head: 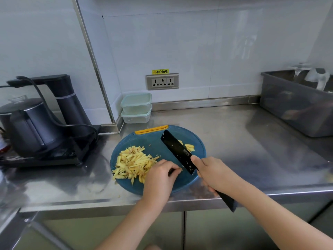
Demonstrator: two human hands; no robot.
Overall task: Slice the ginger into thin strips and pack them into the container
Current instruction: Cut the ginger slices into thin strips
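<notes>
Yellow ginger strips (134, 162) piled on the left half of the blue cutting board (147, 139). Looks like most of the cutting is done.

Left to do, my read:
- a few flat ginger slices (189, 147) sit on the far right of the board, behind the blade, not yet cut into strips
- packing not started: two stacked containers (136, 102) stand against the back wall, well apart from the board, lids on, no ginger visible in them
- some stray bits lie on the steel counter (234, 134) off the board's near-left edge

Hands:
- right hand (214, 173) is wrapped round the handle of the black knife (177, 153), with one finger extended up onto the flat of the blade. The blade runs diagonally across the board, tip toward the far edge, heel near the front, between pile and slices.
- left hand (160, 177) is palm down at the near edge of the pile, fingers curled, tips on the board just beside the blade heel. Can't tell if they pin a small piece there or hold nothing; the spot is too small and shadowed.
</notes>
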